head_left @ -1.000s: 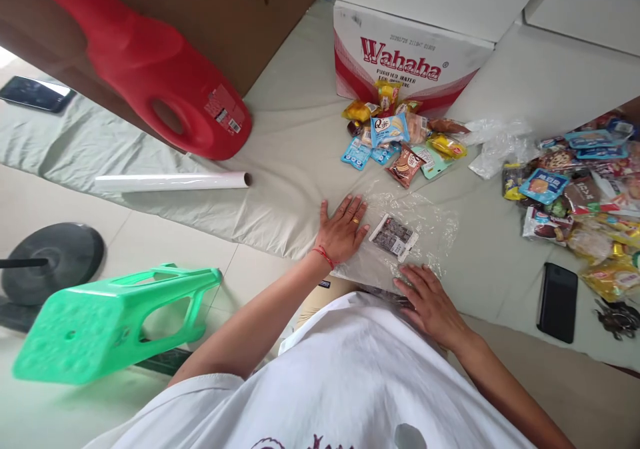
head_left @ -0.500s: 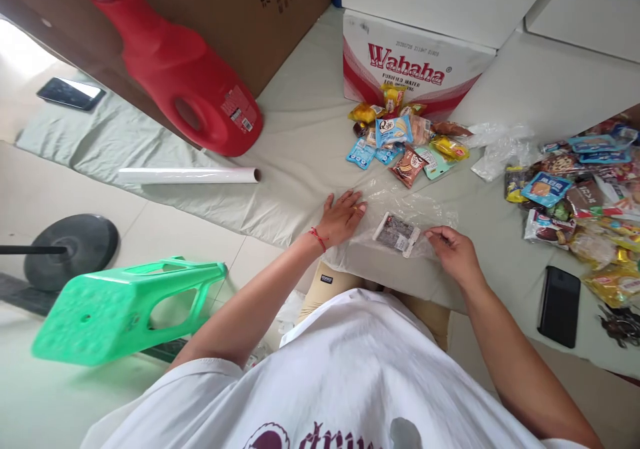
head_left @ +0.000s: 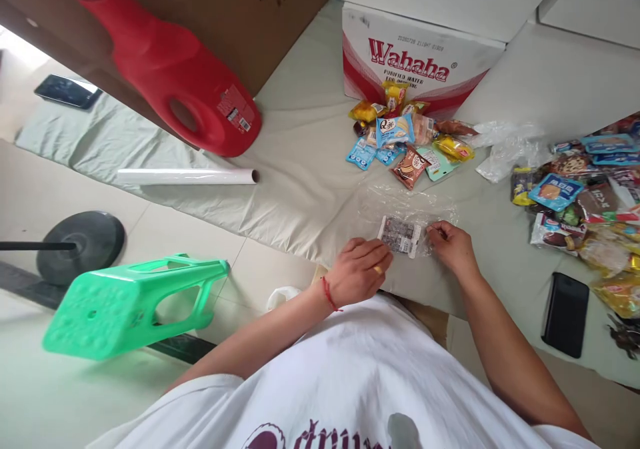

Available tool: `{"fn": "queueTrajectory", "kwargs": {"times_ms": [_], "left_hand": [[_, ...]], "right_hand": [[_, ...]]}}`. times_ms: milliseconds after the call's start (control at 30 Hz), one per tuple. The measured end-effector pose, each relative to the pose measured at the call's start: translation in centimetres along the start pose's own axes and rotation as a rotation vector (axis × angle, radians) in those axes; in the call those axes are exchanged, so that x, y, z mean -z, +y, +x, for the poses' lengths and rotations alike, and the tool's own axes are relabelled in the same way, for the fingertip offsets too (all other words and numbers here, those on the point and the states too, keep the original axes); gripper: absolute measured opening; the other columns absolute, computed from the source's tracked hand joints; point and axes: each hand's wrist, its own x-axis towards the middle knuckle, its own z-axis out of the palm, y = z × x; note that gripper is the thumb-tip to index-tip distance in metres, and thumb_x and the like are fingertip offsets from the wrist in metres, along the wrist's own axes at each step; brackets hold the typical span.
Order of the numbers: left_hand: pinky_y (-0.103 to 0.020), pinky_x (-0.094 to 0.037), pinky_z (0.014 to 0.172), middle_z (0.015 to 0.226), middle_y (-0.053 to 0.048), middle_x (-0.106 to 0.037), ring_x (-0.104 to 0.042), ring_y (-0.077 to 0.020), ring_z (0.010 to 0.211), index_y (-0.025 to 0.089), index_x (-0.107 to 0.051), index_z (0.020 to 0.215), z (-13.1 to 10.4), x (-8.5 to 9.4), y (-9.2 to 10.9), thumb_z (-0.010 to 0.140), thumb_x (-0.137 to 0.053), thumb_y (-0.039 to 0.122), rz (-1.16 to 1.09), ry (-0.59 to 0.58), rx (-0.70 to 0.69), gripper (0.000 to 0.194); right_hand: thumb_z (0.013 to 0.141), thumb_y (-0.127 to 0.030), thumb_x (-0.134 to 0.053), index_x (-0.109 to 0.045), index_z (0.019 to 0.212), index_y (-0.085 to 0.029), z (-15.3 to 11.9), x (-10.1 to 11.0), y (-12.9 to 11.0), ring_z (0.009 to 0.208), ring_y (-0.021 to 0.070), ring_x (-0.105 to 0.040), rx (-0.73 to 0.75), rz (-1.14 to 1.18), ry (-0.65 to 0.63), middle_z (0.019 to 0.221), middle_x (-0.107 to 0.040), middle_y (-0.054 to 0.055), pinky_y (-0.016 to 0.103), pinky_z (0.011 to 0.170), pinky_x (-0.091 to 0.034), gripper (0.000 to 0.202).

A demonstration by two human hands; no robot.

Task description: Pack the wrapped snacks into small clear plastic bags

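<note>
A clear plastic bag [head_left: 373,202] lies on the cloth-covered surface, with a small dark packet with pale edges [head_left: 399,236] in or on it. At the packet's lower left is my left hand [head_left: 361,270], a red string round its wrist and its fingers bent together; whatever its fingertips hold is too small to make out. My right hand [head_left: 453,246] pinches the bag's right edge, just right of the packet. Beyond the bag sits a heap of wrapped snacks [head_left: 395,131].
A Wahaha box [head_left: 415,62] stands behind the snacks. More packets [head_left: 555,191] and a black phone [head_left: 565,314] are at right. To the left are a red bottle [head_left: 185,69], a white roll [head_left: 187,176], another phone [head_left: 67,91] and a green stool [head_left: 100,309].
My left hand has moved right and nearer my body, from lying spread on the bag's left side to bent fingers beside the packet. My right hand stays at the bag's edge.
</note>
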Motion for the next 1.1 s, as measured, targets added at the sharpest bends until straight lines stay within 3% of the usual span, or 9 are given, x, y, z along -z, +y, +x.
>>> {"fn": "queueTrajectory", "kwargs": {"times_ms": [133, 233, 333, 400, 600, 733, 833, 967, 1100], "left_hand": [[-0.046, -0.038, 0.115, 0.148, -0.01, -0.066, -0.056, -0.0255, 0.14, 0.019, -0.064, 0.141, 1.5, -3.9, -1.4, 0.107, -0.041, 0.029, 0.045, -0.209, 0.194, 0.042], [-0.05, -0.033, 0.119, 0.152, -0.007, -0.063, -0.051, -0.027, 0.144, 0.024, -0.063, 0.144, 1.9, -4.9, -2.9, 0.108, -0.039, 0.028, 0.05, -0.31, 0.258, 0.043], [-0.049, -0.032, 0.118, 0.151, -0.009, -0.062, -0.047, -0.0282, 0.145, 0.024, -0.065, 0.142, 2.1, -4.6, -3.1, 0.107, -0.044, 0.028, 0.068, -0.319, 0.262, 0.042], [-0.048, -0.035, 0.112, 0.146, -0.012, -0.064, -0.049, -0.0303, 0.14, 0.024, -0.068, 0.139, 2.4, -4.3, -2.7, 0.104, -0.048, 0.027, 0.107, -0.323, 0.288, 0.04], [-0.043, -0.038, 0.091, 0.108, -0.013, -0.071, -0.058, -0.0292, 0.11, 0.024, -0.069, 0.136, 3.8, -3.6, -1.6, 0.104, -0.044, 0.023, 0.184, -0.44, 0.358, 0.04], [-0.041, -0.041, 0.086, 0.095, -0.013, -0.074, -0.064, -0.029, 0.105, 0.02, -0.062, 0.145, 4.6, -3.0, -1.1, 0.102, -0.045, 0.017, 0.166, -0.573, 0.374, 0.047], [-0.038, -0.044, 0.075, 0.093, -0.012, -0.078, -0.072, -0.0281, 0.09, 0.022, -0.052, 0.155, 5.1, -2.5, -0.6, 0.1, -0.044, 0.014, 0.159, -0.692, 0.453, 0.056], [-0.036, -0.047, 0.068, 0.093, -0.013, -0.079, -0.076, -0.0293, 0.087, 0.023, -0.049, 0.158, 5.4, -2.0, -0.3, 0.101, -0.042, 0.014, 0.153, -0.723, 0.49, 0.059], [-0.036, -0.05, 0.072, 0.094, -0.013, -0.079, -0.077, -0.0291, 0.089, 0.023, -0.05, 0.157, 5.1, -2.1, -0.4, 0.101, -0.044, 0.015, 0.13, -0.696, 0.471, 0.057]], "right_hand": [[0.085, -0.054, -0.06, -0.076, 0.1, -0.02, 0.4, 1.6, 1.4, 0.064, 0.0162, -0.056, 0.002, -0.021, 0.004, 0.077, -0.069, 0.003, 0.03, 0.065, -0.043, 0.04], [0.085, -0.049, -0.059, -0.076, 0.1, -0.021, 0.8, 3.4, 2.4, 0.07, 0.019, -0.06, -0.001, -0.175, 0.096, 0.082, -0.071, 0.005, 0.032, 0.07, -0.046, 0.036], [0.089, -0.041, -0.053, -0.076, 0.098, -0.021, 2.0, 4.5, 2.0, 0.079, 0.0224, -0.062, 0.133, -0.357, 0.249, 0.09, -0.072, 0.008, 0.036, 0.076, -0.048, 0.032], [0.093, -0.038, -0.05, -0.076, 0.101, -0.02, 3.3, 4.4, 0.5, 0.084, 0.0242, -0.062, 0.287, -0.4, 0.277, 0.095, -0.072, 0.01, 0.038, 0.082, -0.049, 0.032], [0.099, -0.031, -0.049, -0.074, 0.115, -0.017, 7.7, 0.3, -5.5, 0.106, 0.0333, -0.054, 0.655, -0.53, 0.067, 0.106, -0.071, 0.014, 0.046, 0.093, -0.048, 0.034], [0.098, -0.027, -0.047, -0.074, 0.117, -0.017, 9.4, -2.5, -7.4, 0.114, 0.0354, -0.05, 0.759, -0.613, -0.018, 0.114, -0.068, 0.017, 0.048, 0.093, -0.048, 0.034], [0.097, -0.025, -0.046, -0.076, 0.102, -0.016, 10.3, -3.5, -7.9, 0.113, 0.0363, -0.048, 0.739, -0.638, 0.005, 0.107, -0.065, 0.019, 0.05, 0.092, -0.047, 0.032], [0.096, -0.025, -0.049, -0.073, 0.088, -0.019, 10.2, -2.9, -8.4, 0.115, 0.0362, -0.046, 0.755, -0.567, 0.038, 0.106, -0.066, 0.017, 0.051, 0.093, -0.046, 0.026], [0.102, -0.026, -0.046, -0.069, 0.101, -0.019, 7.4, -0.4, -9.0, 0.11, 0.0319, -0.053, 0.893, -0.545, -0.03, 0.11, -0.069, 0.014, 0.046, 0.092, -0.045, 0.024]]}}
